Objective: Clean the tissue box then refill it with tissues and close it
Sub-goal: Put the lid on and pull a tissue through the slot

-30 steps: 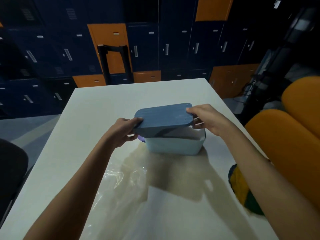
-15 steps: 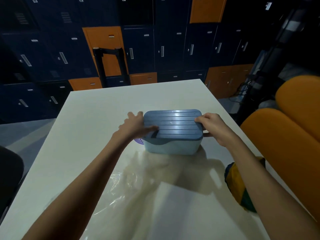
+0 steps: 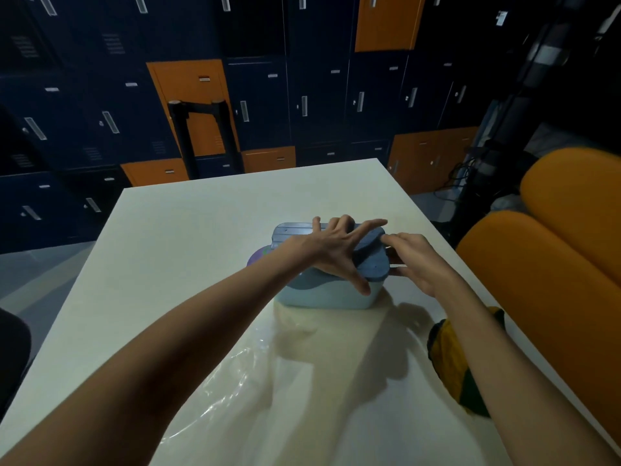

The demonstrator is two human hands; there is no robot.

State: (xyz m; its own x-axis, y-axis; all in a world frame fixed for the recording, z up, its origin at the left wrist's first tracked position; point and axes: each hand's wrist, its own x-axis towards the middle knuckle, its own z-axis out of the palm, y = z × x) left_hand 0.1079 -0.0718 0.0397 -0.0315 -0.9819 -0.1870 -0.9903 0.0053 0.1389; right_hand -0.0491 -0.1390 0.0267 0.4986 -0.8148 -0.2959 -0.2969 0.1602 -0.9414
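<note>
Crossing over from the lid's left end, the left hand (image 3: 332, 253) is now lying spread across the top of the lid (image 3: 373, 265), while the right hand (image 3: 416, 264) is keeping its place at the right end. Clear plastic wrap (image 3: 235, 378) is lying crumpled toward the near edge of the tabletop (image 3: 188, 237), left of centre. A purple object (image 3: 257, 258) (too hidden to name) is peeking out just beside the left end of the tissue box (image 3: 319, 299), which is sitting at mid-depth toward the right edge of the tabletop. The left hand's fingers are stretching straight and splayed, the palm pressing down on the dark blue lid and the thumb reaching over the near rim onto the pale blue wall. The right hand is pinching the lid's right end, with bent fingertips on top and the thumb below. A yellow and green cloth (image 3: 450, 358) is hanging over the right edge, beside the right forearm.
</note>
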